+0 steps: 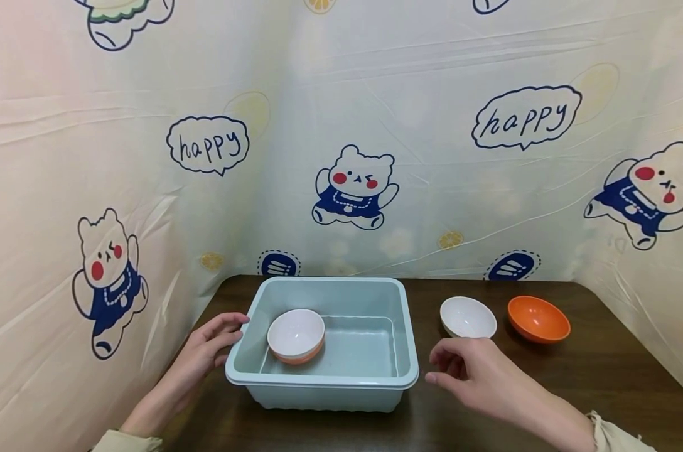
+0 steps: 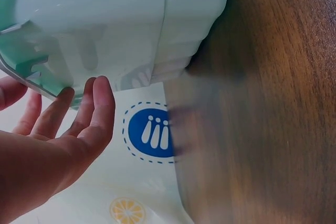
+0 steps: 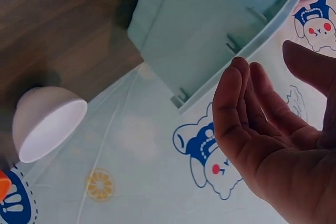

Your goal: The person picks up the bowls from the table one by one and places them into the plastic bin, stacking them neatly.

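A pale blue-green plastic basin stands on the table. Inside it at the left sits a bowl, white within and orange low on its outer side; whether this is one bowl or two nested cannot be told. My left hand is at the basin's left rim, fingers loosely bent against or close to it. In the left wrist view those fingers lie beside the outer wall. Between the basin and a white bowl, my right hand hovers with relaxed fingers, holding nothing. An orange bowl stands right of the white one.
The dark wood table ends at a pale printed cloth that hangs behind and on both sides. Both loose bowls stand on the table's right half, near the back.
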{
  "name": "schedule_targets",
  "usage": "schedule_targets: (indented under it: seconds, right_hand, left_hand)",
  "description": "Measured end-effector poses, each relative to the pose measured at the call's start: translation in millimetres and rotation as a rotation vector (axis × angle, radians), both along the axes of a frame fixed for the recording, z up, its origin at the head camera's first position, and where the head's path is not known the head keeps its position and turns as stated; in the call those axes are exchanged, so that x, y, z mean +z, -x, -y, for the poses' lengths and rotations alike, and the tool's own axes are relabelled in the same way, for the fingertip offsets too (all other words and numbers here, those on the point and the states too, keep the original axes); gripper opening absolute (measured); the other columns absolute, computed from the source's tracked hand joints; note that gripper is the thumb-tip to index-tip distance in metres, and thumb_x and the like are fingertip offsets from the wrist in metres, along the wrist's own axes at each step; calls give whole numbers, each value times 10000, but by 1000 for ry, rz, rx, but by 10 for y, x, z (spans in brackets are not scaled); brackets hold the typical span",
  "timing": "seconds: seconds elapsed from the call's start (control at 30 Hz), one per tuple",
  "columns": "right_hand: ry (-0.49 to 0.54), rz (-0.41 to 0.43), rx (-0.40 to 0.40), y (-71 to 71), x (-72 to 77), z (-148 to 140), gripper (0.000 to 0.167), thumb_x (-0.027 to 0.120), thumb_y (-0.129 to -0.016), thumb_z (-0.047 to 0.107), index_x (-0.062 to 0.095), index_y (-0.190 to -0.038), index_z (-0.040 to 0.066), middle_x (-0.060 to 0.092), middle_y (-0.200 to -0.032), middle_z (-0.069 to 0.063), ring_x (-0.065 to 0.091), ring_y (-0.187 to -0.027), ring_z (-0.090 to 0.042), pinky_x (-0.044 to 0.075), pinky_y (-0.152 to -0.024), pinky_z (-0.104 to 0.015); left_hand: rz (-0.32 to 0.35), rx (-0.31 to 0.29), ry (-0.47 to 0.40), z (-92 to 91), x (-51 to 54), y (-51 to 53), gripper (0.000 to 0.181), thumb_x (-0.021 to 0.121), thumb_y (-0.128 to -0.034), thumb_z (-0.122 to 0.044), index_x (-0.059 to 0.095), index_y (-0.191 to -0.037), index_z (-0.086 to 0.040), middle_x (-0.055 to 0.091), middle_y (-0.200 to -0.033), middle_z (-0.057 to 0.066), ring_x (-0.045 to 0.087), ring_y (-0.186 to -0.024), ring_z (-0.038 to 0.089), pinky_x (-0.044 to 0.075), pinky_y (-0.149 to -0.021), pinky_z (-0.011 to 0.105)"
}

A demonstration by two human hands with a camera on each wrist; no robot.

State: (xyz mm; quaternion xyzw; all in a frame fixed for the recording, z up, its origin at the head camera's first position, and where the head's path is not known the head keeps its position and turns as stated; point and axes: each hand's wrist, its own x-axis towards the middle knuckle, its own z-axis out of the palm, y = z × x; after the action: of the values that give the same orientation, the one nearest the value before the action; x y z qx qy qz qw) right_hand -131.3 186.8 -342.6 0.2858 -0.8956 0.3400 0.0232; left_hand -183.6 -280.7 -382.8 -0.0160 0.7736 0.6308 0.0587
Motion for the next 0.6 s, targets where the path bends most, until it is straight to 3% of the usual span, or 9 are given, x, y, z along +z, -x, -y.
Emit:
schedule_targets:
  seconds: [0.6]
  right_hand:
    - [-9, 44, -28, -15, -107, -158, 191, 857, -902, 224, 709, -994, 147, 614, -821, 148, 564, -717, -17, 527, -638, -271]
  left_hand:
    - [3, 4, -3, 2, -6, 1, 366, 552, -1100, -161, 536, -1439, -25, 580, -1420, 141, 616, -1141, 191, 559, -877, 363]
